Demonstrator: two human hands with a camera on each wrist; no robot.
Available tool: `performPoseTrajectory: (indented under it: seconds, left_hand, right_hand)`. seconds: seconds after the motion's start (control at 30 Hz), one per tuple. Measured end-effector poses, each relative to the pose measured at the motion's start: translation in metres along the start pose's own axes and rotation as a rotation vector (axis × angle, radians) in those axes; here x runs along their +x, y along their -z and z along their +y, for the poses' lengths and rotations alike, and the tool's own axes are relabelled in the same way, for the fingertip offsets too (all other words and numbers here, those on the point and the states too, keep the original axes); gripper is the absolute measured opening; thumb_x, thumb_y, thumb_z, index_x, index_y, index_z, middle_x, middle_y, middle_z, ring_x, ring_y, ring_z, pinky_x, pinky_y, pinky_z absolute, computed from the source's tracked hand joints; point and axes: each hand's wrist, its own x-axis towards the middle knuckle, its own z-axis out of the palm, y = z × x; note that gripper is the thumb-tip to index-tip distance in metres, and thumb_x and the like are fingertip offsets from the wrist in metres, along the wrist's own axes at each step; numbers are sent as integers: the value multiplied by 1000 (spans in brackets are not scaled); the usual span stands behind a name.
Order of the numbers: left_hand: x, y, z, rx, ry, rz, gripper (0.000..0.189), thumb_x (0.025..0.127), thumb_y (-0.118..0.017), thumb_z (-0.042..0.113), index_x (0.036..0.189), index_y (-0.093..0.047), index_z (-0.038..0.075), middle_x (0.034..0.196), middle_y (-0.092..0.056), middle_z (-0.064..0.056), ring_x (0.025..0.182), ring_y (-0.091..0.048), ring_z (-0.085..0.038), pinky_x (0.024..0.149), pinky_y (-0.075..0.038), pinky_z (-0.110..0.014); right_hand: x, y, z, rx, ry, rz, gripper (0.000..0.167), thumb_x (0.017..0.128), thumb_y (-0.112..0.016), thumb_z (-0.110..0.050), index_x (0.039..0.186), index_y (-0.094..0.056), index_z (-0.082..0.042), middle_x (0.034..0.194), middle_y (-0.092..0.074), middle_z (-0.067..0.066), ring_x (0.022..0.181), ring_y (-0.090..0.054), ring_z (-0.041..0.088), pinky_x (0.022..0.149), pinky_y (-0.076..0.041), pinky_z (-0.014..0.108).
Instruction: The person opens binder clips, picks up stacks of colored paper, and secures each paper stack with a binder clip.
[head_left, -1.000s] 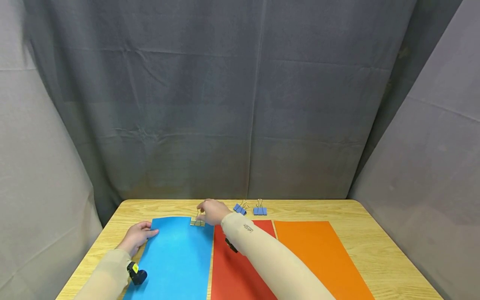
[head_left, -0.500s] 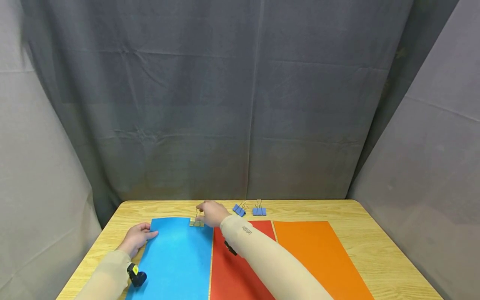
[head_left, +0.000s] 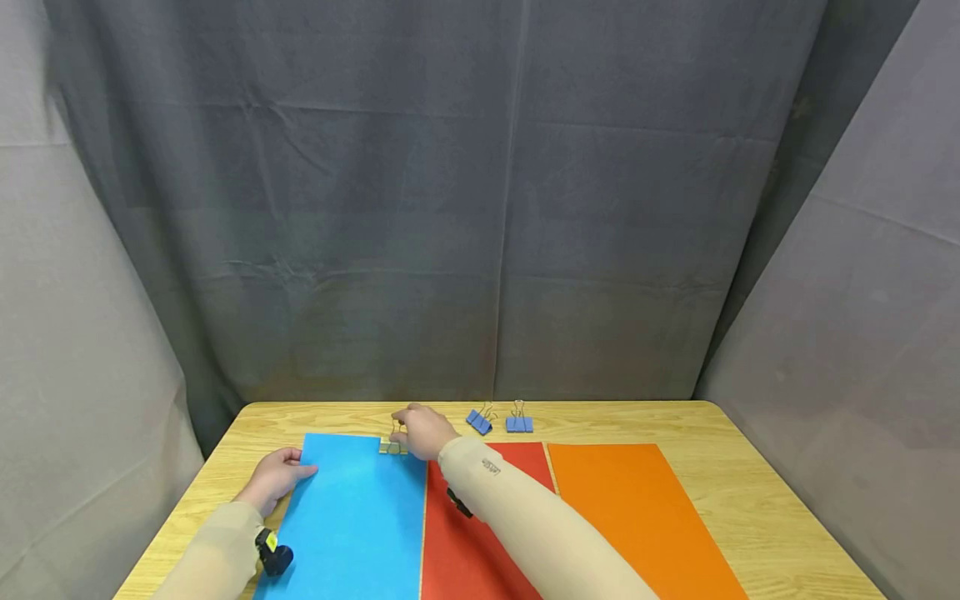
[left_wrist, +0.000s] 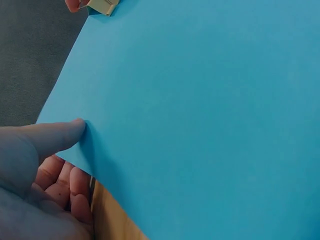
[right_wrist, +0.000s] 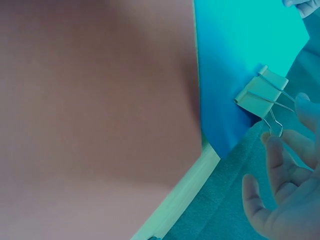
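Observation:
Flat on the table at the left lies a sheet of blue paper (head_left: 345,517). My left hand (head_left: 273,479) pinches its left edge near the far corner; in the left wrist view the thumb (left_wrist: 55,136) is on top and the curled fingers lie below. A yellow binder clip (right_wrist: 262,95) sits over the paper's far edge, right of its middle. My right hand (head_left: 426,431) holds this clip by its wire handles, thumb at one handle and fingertips at the other. The clip's underside is hidden in the head view.
A red sheet (head_left: 457,533) lies right of the blue one, partly under my right forearm, then an orange sheet (head_left: 637,517). Two blue binder clips, one tilted (head_left: 479,421) and one straight (head_left: 519,423), rest behind the red sheet. A grey curtain (head_left: 375,250) hangs behind the wooden table (head_left: 780,517).
Almost nothing moves. Both hands stay on the blue paper and the yellow binder clip, with only a very slight shift of the view and the right hand.

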Motion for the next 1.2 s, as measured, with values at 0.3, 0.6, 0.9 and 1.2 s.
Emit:
performPoseTrajectory:
  seconds: [0.3,0.6,0.9,1.2]
  left_hand:
    - [0,-4,-2,20,-55,27,22,95,-69,5,109,-56,-6,91,-53,-9,91,-49,-27,76,-39,-33]
    - [-1,-5,-2,22,-56,38,19,96,-68,5,107,-56,-5,90,-52,-9,91,-49,-27,76,-38,-34]
    - [-5,-5,-2,25,-73,50,17,96,-68,3,106,-57,-6,88,-51,-8,88,-49,-26,74,-39,-32]
    - [-7,-6,-2,34,-69,61,17,97,-68,4,106,-58,-5,90,-53,-9,90,-50,-27,75,-39,-33]
  right_hand:
    - [2,-5,2,50,-17,34,42,100,-69,-36,137,-67,-16,125,-70,2,115,-67,19,102,-54,37]
    - [1,-6,0,85,-56,20,40,101,-66,-34,138,-67,-19,133,-68,3,124,-64,20,106,-52,39]
    - [-2,-8,-3,106,-75,7,36,103,-64,-30,137,-67,-18,137,-66,5,129,-62,23,109,-50,42]
    - [1,-16,0,85,-77,-32,41,102,-65,-33,140,-64,-17,138,-67,4,130,-62,24,109,-50,43]
